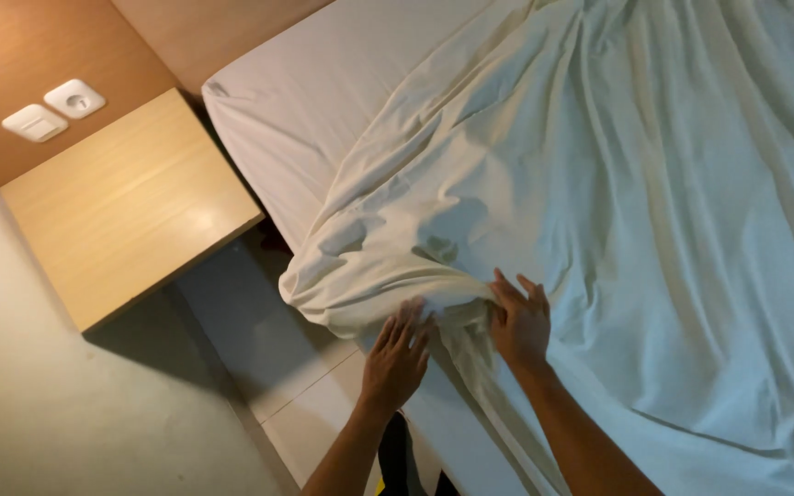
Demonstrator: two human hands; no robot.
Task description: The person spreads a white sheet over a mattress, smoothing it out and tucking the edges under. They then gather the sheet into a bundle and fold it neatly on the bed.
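A wooden bedside tabletop [130, 207] stands up-left of the hands, under two wall sockets [55, 108]. The left hand [397, 356] and right hand [519, 321] press flat, fingers spread, on the rumpled white bedsheet [599, 184] at the mattress [296, 101] edge.

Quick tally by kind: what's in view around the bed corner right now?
Hands on the sheet: 2, left hand and right hand
Loose cream sheet: 1
Mattress: 1
Wooden bedside table: 1
White wall fittings: 2, switch and socket
Total: 7
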